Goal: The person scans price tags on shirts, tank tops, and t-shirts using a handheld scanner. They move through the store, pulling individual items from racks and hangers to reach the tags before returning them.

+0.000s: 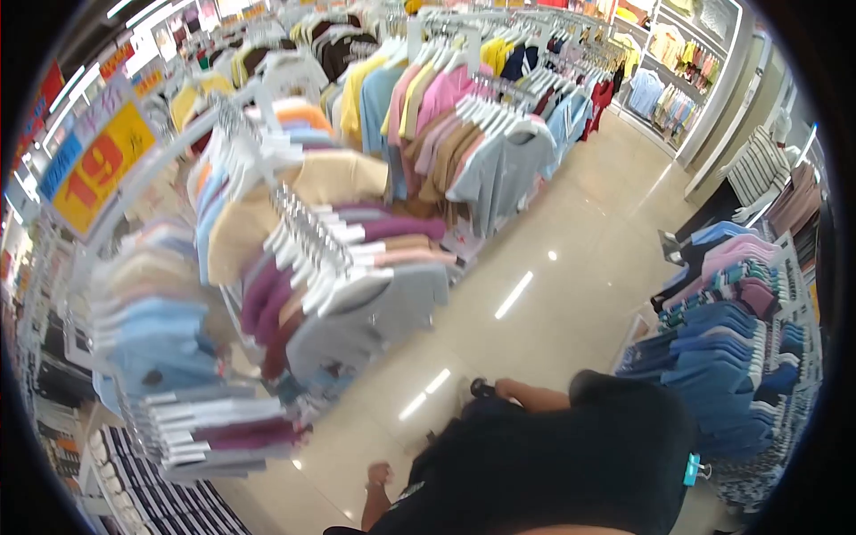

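Stretching away beyond the left grip point(381, 473) and the right grip point(508, 390), the pale glossy floor point(588, 232) is reflecting strips of light. Ahead and to the left of both grips, long rows of hanging tops point(303, 183) are filling the shop, in cream, grey, yellow, blue and pink. Right here behind the grips, a black shirt point(553, 455) is covering the person's body, its sleeve lying just behind the right forearm. Well off to the right of the right grip, a rack of blue garments point(713, 357) is lining the other side of the aisle. Over to the left of the left grip and a little lower, striped black-and-white garments point(156, 486) are hanging in a row. Far to the left of the grips and higher up, a yellow price sign point(105, 169) is showing a red 19. Nearest the left grip, to its left and apart from it, a purple garment point(245, 434) is hanging on the close rack. The left grip is curling its fingers loosely; I can't tell whether it is holding anything. Just past the right grip's fingers a small dark item point(482, 389) is showing, and I can't tell whether it is being held or how wide that grip is. Farther right, a teal clip point(692, 470) is sitting at the shirt's edge.
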The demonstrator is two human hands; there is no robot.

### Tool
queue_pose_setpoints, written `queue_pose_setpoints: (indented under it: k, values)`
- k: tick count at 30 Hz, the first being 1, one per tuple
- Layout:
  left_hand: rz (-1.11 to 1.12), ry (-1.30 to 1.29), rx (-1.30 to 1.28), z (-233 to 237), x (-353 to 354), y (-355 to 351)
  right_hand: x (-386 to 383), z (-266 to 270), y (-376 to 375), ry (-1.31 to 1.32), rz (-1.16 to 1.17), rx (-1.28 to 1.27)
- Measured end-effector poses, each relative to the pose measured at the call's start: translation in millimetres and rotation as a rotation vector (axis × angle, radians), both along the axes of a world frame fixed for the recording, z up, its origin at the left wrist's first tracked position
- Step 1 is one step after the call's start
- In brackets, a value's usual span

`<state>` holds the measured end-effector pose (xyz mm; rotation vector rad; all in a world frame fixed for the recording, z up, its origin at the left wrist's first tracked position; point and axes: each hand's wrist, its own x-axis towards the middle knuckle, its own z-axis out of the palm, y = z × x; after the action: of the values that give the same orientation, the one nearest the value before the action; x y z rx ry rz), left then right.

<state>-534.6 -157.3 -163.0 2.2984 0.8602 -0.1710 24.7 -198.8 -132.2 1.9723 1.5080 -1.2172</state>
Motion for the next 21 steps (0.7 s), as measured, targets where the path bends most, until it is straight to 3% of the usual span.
queue_pose_setpoints:
  k: [1,2,4,7,8,9,11,12,15,17,19,21]
  values:
    - [0.001,0.317,-0.256,6,16,7,6,34,10,0.065,-0.115,-0.02]
    - [0.033,0.399,-0.317,14,30,18,23,-9,16,0.128,-0.179,-0.101]
    - [0.14,0.442,-0.364,19,62,41,50,30,12,0.415,-0.615,-0.049]
    - [0.24,0.485,-0.385,9,129,80,90,90,4,0.473,-0.958,0.026]
    - [0.24,0.488,-0.374,3,153,91,102,117,2,0.421,-1.101,-0.052]
    - [0.227,0.487,-0.36,-2,181,101,127,110,-14,0.444,-0.875,0.083]
    - [0.196,0.463,-0.312,-17,244,125,171,141,-29,0.428,-0.811,0.115]
    - [0.182,0.437,-0.267,-28,281,135,181,188,-30,0.398,-0.982,0.013]
    - [0.429,0.126,-0.342,-35,388,153,233,156,-69,0.321,-1.309,-0.04]
    - [0.577,0.005,-0.701,3,450,154,264,100,-105,0.299,-1.455,0.025]
    - [0.337,-0.14,-0.569,17,500,154,269,78,-131,0.414,-1.672,0.081]
    - [0.198,-0.085,-0.636,31,525,161,260,73,-149,0.426,-1.775,0.072]
